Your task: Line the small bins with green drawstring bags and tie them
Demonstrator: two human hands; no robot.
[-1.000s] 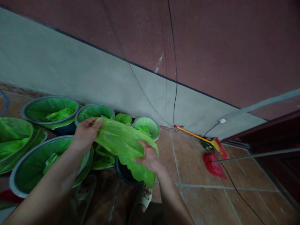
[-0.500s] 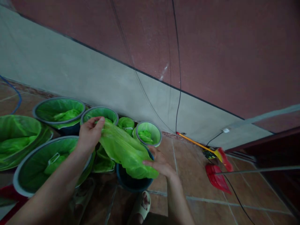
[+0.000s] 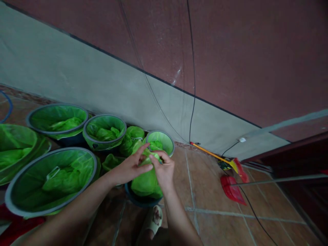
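Note:
A thin green plastic bag (image 3: 145,182) hangs from my hands over a dark blue bin (image 3: 138,202), partly down in its mouth. My right hand (image 3: 164,169) is closed, thumb and fingers pinching the bag's upper edge. Close beside it on the left, my left hand (image 3: 129,167) has its thumb and forefinger apart, near the same edge. Behind my hands stands a small bin (image 3: 169,141) lined with green plastic. Part of the bag's top is hidden by my fingers.
Several bins with green liners crowd the left, including a large grey-rimmed bin (image 3: 11,191) and another against the wall (image 3: 84,68). At right a broom (image 3: 212,155) and a red dustpan (image 3: 232,191) lie near a black cable. My sandal (image 3: 156,218) is beside the blue bin.
My left hand has let go of the bag's far end and moved right to beside my right hand. The bag, stretched sideways before, now hangs down into the blue bin.

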